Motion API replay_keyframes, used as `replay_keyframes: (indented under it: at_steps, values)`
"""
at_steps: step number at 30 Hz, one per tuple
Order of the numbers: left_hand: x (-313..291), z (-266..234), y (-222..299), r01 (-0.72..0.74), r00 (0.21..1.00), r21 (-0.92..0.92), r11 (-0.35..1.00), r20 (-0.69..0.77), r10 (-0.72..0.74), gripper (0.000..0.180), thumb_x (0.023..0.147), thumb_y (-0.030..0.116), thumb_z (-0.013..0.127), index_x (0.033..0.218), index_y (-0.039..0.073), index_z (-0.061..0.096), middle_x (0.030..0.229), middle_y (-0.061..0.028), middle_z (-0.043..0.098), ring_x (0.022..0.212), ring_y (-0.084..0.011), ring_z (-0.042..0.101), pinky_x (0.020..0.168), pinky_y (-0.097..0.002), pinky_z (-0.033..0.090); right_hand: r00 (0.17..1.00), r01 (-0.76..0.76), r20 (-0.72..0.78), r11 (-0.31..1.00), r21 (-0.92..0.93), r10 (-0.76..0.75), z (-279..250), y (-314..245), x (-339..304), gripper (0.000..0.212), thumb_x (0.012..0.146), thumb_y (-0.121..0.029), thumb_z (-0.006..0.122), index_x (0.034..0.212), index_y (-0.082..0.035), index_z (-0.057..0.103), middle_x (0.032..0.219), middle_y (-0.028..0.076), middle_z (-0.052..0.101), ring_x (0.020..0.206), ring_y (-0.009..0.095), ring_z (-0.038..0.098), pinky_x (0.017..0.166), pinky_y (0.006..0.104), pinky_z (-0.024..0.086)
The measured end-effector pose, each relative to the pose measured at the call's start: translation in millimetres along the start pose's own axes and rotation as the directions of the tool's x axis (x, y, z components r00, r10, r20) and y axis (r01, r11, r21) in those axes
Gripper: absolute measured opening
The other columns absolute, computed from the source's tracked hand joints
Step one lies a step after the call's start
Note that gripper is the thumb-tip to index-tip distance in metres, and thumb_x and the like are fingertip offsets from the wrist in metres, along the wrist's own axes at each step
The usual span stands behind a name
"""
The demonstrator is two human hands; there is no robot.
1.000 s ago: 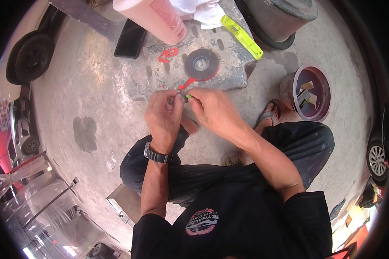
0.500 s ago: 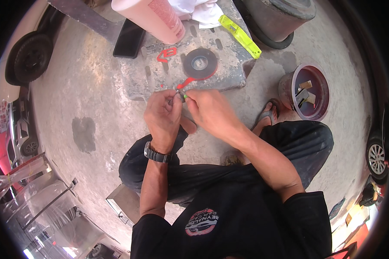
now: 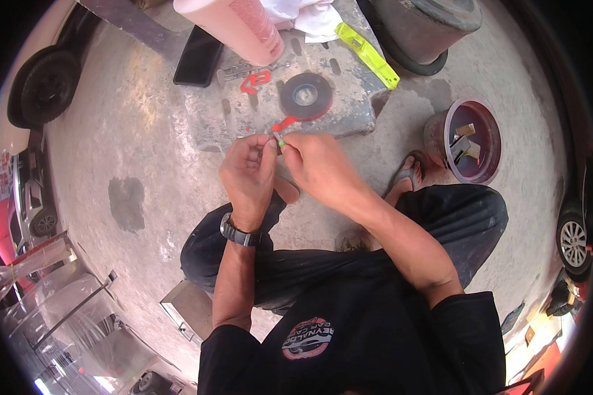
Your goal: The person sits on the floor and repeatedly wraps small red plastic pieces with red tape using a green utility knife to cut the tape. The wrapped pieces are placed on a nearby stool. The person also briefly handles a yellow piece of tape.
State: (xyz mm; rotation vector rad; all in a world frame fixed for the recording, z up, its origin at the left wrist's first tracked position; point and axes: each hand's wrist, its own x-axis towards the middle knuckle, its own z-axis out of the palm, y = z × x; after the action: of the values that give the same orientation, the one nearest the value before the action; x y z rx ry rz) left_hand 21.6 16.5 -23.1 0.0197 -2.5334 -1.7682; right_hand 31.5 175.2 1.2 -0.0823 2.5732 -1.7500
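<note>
My left hand (image 3: 249,178) and my right hand (image 3: 323,168) meet at the near edge of a worn grey step stool (image 3: 211,122). The left thumb and fingers are pinched together, their contents too small to make out. Between the right thumb and forefinger is a small piece with a bright green end (image 3: 281,142), its tip close to the left thumb. Just beyond the fingertips lies a roll of dark double-sided tape (image 3: 317,99) with red backing. A loose red strip (image 3: 284,124) trails from it toward my hands. A small red cut-out shape (image 3: 255,81) lies left of the roll.
Farther back on the stool are a black phone (image 3: 198,57), a pinkish tub (image 3: 234,29), a white cloth (image 3: 310,20) and a yellow-green bar-shaped tool (image 3: 367,55). To the right stands a bowl (image 3: 449,131) with small items. A dark bucket (image 3: 435,33) stands behind.
The fingertips have shifted slightly, and the green-ended piece is now tilted more upright, showing more between the two hands. The tape roll and other things stay put.
</note>
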Motion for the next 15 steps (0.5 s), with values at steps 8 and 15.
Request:
replay_keyframes:
  at_steps: [8,15]
  values:
    - [0.5,-2.5,-4.9,-0.006,0.999,-0.026,1.0,0.036,0.007,0.013,0.098,0.003,0.071,0.109,-0.003,0.069,0.087,0.0005,0.069,0.073,-0.0015,0.059,0.067,-0.017,0.049,1.0,0.01,-0.001,0.999,-0.048,-0.01,0.1,-0.1,-2.4,0.014,0.095,-0.007,0.06,0.088,0.004,0.062,0.077,0.029,0.061,0.078,0.052,0.06,0.064,0.0545,0.045]
    - [0.2,-1.6,-5.4,-0.038,0.999,0.008,0.999,0.023,0.038,0.013,0.098,0.003,0.071,0.109,-0.003,0.069,0.087,0.0006,0.069,0.072,-0.0015,0.059,0.065,-0.017,0.049,0.999,0.024,0.025,0.997,-0.073,-0.022,-1.8,-0.8,-1.0,0.017,0.095,-0.008,0.059,0.085,0.004,0.064,0.076,0.029,0.063,0.076,0.052,0.062,0.065,0.0563,0.047]
